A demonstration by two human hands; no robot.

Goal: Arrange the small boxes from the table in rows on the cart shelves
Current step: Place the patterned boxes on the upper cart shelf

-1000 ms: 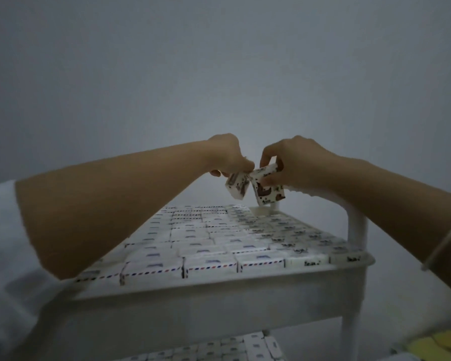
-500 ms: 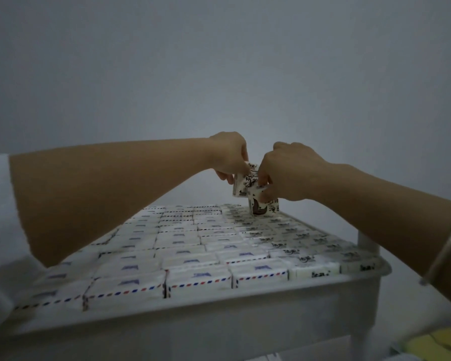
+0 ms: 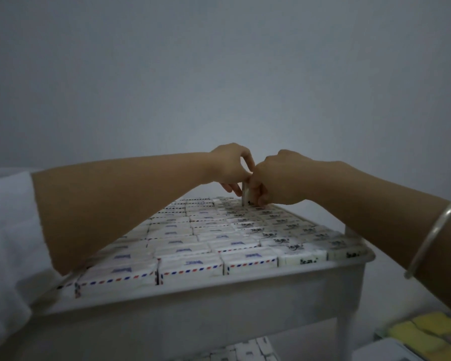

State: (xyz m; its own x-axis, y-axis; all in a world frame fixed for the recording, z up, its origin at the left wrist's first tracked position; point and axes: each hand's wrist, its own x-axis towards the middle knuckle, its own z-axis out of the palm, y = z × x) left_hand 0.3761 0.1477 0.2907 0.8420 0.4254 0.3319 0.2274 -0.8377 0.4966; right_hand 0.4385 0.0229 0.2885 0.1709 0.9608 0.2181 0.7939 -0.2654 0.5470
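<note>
While our left hand (image 3: pixel 228 169) curls just left of the box (image 3: pixel 246 198), its grip hidden from us, the box stands on end at the far edge of the shelf (image 3: pixel 245 290), long axis upright, foot meeting the rows (image 3: pixel 193 256); our right hand (image 3: pixel 279 181) clamps its right side.

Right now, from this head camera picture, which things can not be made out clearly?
1. Small box: head view, mostly covered by the right hand; whether the left hand also pinches it is unclear.
2. Slot under it: hidden by both hands.
3. Lower shelf boxes: cut off by the bottom edge and the top shelf.
4. Yellow items: blurred, cut off at the corner.
</note>
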